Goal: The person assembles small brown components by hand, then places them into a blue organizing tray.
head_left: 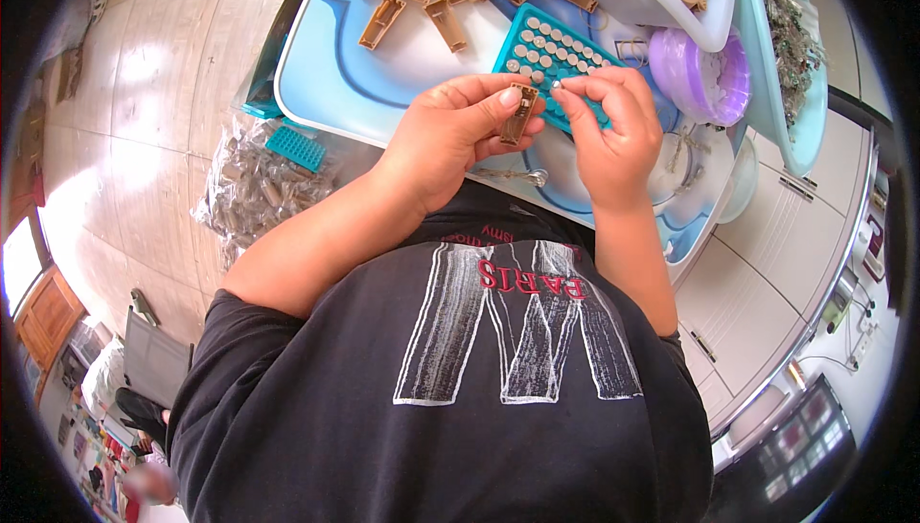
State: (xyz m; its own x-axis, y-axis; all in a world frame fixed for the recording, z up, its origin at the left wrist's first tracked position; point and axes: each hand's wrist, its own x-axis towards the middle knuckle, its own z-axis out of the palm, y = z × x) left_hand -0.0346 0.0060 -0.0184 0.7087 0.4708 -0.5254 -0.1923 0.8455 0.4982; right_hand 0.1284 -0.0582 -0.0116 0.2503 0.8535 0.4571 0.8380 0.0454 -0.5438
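Note:
My left hand (450,130) is closed around a small brown plastic casing (518,117), hollow side up, with small parts inside that I cannot make out. Close by on the right, my right hand (613,130) pinches a tiny silvery piece (557,85) between thumb and fingertip. That piece is apart from the casing and looks like a button cell, though its kind is not certain. Beyond both hands lies a teal tray (585,121) with rows of round silver pieces (540,42) in it, partly hidden by my right hand.
Several brown casings (445,25) lie loose on the blue and white table (331,68). On the right are a purple basket (734,92), a teal basin (811,130) of tangled wired parts and a pale bin (661,1). A bag of brown pieces (251,178) sits left.

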